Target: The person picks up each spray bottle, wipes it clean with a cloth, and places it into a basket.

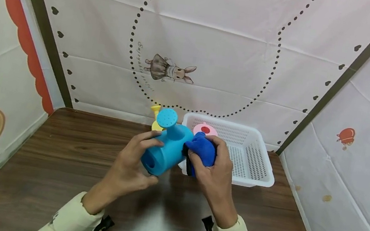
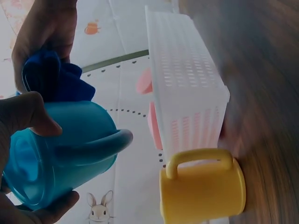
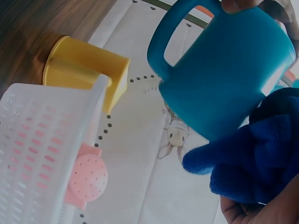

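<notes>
A blue toy watering can (image 1: 174,145) is tilted in the air, gripped by my left hand (image 1: 130,163) with thumb and fingers on either side of its body. Its round sprinkler head faces up in the head view, and its handle shows in the left wrist view. In my right hand (image 1: 215,167) a bunched dark blue cloth (image 3: 252,154) is held against the can's bottom end. Behind the can, a yellow watering can (image 2: 203,191) stands on the table, mostly hidden in the head view. A pink watering can (image 3: 88,177) sits inside the white basket.
The white perforated basket (image 1: 253,156) stands at the back right of the brown wooden table (image 1: 67,170), close to the printed cloth wall (image 1: 203,35). More printed cloth walls enclose the left and right sides.
</notes>
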Demonstrator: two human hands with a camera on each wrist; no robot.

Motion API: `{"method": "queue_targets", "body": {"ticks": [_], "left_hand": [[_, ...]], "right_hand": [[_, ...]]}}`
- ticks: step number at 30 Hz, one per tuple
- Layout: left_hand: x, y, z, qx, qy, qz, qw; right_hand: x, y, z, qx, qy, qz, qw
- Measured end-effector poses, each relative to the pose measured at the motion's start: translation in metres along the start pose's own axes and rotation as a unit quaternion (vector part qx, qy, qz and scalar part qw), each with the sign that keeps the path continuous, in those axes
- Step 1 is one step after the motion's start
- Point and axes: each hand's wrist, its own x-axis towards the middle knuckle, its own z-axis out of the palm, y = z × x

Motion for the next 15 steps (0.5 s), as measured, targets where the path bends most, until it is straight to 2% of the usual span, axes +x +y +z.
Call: {"method": "queue_targets", "body": {"ticks": [4,11,15], "left_hand": [[0.000,-0.001,0.006,0.002,0.005,0.012,0.9999],[-0.001,-0.001,0.012,-0.018,0.010,0.000,0.9998],[-0.001,-0.001,0.013,-0.010,0.017,-0.001,0.9998]], "right_hand": [[-0.002,-0.003,0.004,-0.027,0.006,-0.042,0.9987],[-0.009,-0.013,0.009,-0.022,-0.014,-0.128,0.9914],[-0.015,-0.018,0.010,-0.014,-0.024,-0.162,0.9864]]}}
